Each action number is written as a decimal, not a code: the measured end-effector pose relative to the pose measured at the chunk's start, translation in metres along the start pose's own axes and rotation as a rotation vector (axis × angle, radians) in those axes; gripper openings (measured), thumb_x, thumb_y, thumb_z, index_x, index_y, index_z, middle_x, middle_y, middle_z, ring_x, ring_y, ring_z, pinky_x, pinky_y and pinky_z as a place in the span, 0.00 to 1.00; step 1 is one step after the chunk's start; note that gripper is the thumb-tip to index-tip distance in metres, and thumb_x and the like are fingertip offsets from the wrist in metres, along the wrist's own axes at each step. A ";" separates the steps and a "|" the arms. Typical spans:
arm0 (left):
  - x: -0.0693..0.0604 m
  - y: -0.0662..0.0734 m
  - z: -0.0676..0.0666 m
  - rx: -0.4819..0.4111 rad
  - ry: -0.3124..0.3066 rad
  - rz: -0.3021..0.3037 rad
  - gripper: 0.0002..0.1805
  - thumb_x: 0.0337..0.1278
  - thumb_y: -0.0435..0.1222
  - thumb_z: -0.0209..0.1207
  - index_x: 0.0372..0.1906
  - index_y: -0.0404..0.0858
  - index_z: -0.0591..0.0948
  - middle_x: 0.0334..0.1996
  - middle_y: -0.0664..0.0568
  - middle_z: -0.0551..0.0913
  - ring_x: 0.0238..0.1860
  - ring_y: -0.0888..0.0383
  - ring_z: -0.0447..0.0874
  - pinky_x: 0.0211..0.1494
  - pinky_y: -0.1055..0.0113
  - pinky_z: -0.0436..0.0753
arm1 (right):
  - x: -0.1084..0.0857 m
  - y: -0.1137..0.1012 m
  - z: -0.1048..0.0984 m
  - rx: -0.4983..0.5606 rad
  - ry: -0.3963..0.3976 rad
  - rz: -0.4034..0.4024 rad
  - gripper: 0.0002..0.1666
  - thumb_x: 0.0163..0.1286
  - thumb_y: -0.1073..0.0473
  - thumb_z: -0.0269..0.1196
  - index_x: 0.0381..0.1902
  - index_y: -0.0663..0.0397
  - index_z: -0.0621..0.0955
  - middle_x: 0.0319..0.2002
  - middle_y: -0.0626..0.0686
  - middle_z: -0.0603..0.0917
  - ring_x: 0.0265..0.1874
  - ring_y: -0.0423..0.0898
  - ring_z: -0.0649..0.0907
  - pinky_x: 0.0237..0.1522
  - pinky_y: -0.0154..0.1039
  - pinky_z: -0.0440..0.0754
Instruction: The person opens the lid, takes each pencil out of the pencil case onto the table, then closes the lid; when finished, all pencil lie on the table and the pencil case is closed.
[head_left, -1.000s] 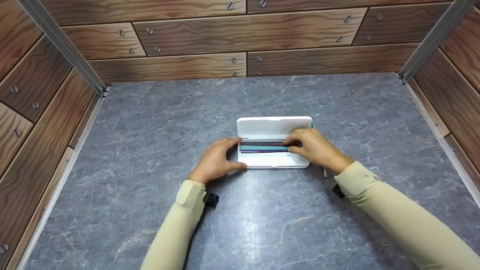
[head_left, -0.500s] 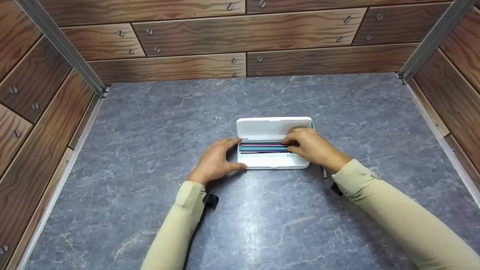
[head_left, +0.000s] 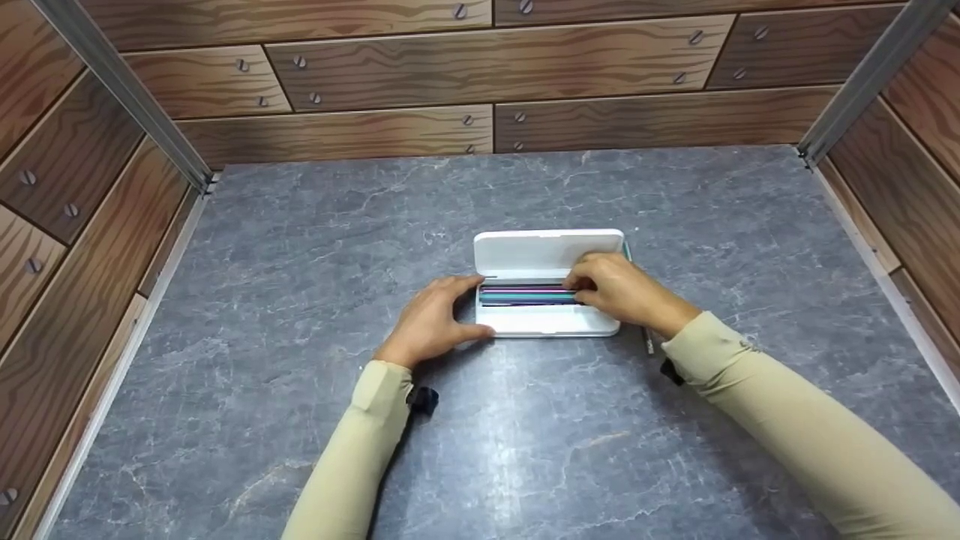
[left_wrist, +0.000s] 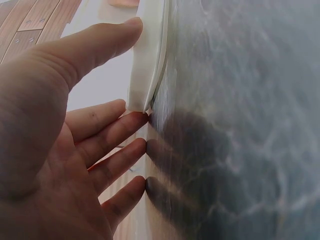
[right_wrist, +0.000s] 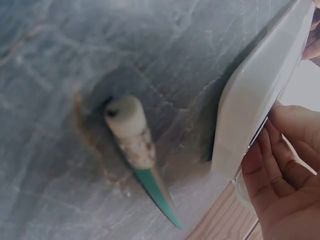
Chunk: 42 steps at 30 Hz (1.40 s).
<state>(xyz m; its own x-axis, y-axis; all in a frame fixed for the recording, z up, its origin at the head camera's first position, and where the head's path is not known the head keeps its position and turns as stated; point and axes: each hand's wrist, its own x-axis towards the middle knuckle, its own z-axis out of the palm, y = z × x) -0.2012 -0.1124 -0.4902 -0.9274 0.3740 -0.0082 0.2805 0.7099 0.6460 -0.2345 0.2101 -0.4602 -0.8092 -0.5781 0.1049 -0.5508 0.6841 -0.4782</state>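
Note:
A white pencil case (head_left: 517, 324) lies on the table with its hinged lid (head_left: 517, 253) raised. Several pencils (head_left: 517, 295) in teal, pink and dark colours lie lengthwise inside. My left hand (head_left: 426, 319) is at the case's left end, thumb on the front edge and index finger by the back corner; its other fingers extend loosely in the left wrist view. Over the case's right end, my right hand (head_left: 626, 291) pinches at the pencils between thumb and fingers, covering their right ends. Its fingertips are partly hidden behind the case wall in the right wrist view.
One teal pencil (right_wrist: 141, 155) with a white eraser lies on the table just right of the case, partly under the right hand in the head view. The grey marbled table (head_left: 337, 225) is bounded by wood-patterned walls (head_left: 487, 71) and metal corner posts (head_left: 124, 94).
My right hand has shifted slightly left at the case's right end. The pencils inside have moved a little, and a pink one shows more clearly. My left hand stays in place.

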 end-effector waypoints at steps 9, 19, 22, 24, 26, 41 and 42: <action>0.003 -0.005 0.002 -0.006 -0.002 0.014 0.49 0.59 0.53 0.82 0.82 0.43 0.77 0.79 0.43 0.80 0.82 0.41 0.75 0.88 0.41 0.71 | 0.002 0.000 -0.002 0.014 -0.017 0.002 0.08 0.67 0.74 0.74 0.44 0.66 0.91 0.41 0.62 0.93 0.42 0.57 0.91 0.50 0.57 0.92; 0.002 -0.006 0.002 -0.002 0.002 0.022 0.49 0.59 0.54 0.82 0.82 0.44 0.77 0.79 0.43 0.80 0.82 0.41 0.75 0.87 0.40 0.72 | 0.003 0.000 -0.001 0.021 -0.017 -0.007 0.08 0.67 0.74 0.74 0.43 0.65 0.91 0.41 0.61 0.94 0.43 0.57 0.91 0.51 0.57 0.92; 0.004 -0.012 0.005 -0.001 0.018 0.041 0.49 0.57 0.55 0.82 0.81 0.44 0.78 0.78 0.45 0.82 0.80 0.42 0.77 0.86 0.40 0.74 | 0.003 0.000 0.000 0.029 -0.007 -0.014 0.08 0.66 0.75 0.74 0.43 0.65 0.91 0.41 0.61 0.93 0.42 0.57 0.91 0.50 0.56 0.92; 0.006 -0.017 0.009 0.010 0.032 0.060 0.48 0.58 0.57 0.81 0.81 0.45 0.78 0.77 0.45 0.82 0.79 0.43 0.78 0.84 0.41 0.76 | 0.003 0.001 0.000 0.029 -0.003 -0.012 0.08 0.66 0.75 0.74 0.42 0.65 0.91 0.40 0.61 0.93 0.41 0.56 0.91 0.49 0.55 0.92; 0.006 -0.018 0.009 0.011 0.035 0.065 0.48 0.58 0.57 0.81 0.81 0.45 0.78 0.77 0.45 0.82 0.79 0.43 0.78 0.84 0.41 0.76 | 0.003 0.001 0.000 0.026 0.001 -0.008 0.08 0.65 0.75 0.74 0.41 0.64 0.91 0.40 0.60 0.93 0.41 0.55 0.91 0.49 0.55 0.92; 0.000 0.002 -0.001 0.011 -0.001 -0.005 0.48 0.58 0.51 0.83 0.82 0.44 0.77 0.79 0.44 0.80 0.82 0.43 0.75 0.88 0.43 0.72 | -0.005 0.002 -0.002 0.013 0.034 0.010 0.08 0.65 0.73 0.75 0.42 0.62 0.93 0.41 0.59 0.94 0.45 0.57 0.91 0.53 0.58 0.92; 0.000 0.002 -0.001 0.011 0.000 -0.005 0.48 0.58 0.52 0.82 0.82 0.44 0.77 0.79 0.44 0.80 0.82 0.43 0.75 0.88 0.42 0.72 | -0.006 0.001 -0.003 0.020 0.042 0.013 0.08 0.66 0.73 0.75 0.42 0.62 0.93 0.41 0.58 0.94 0.44 0.57 0.91 0.53 0.57 0.92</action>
<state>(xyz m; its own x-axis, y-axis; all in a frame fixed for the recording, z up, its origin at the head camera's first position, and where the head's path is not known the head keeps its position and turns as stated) -0.2011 -0.1118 -0.4880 -0.9289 0.3701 -0.0111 0.2786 0.7185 0.6373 -0.2305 0.2157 -0.4589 -0.8245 -0.5496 0.1349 -0.5361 0.6823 -0.4970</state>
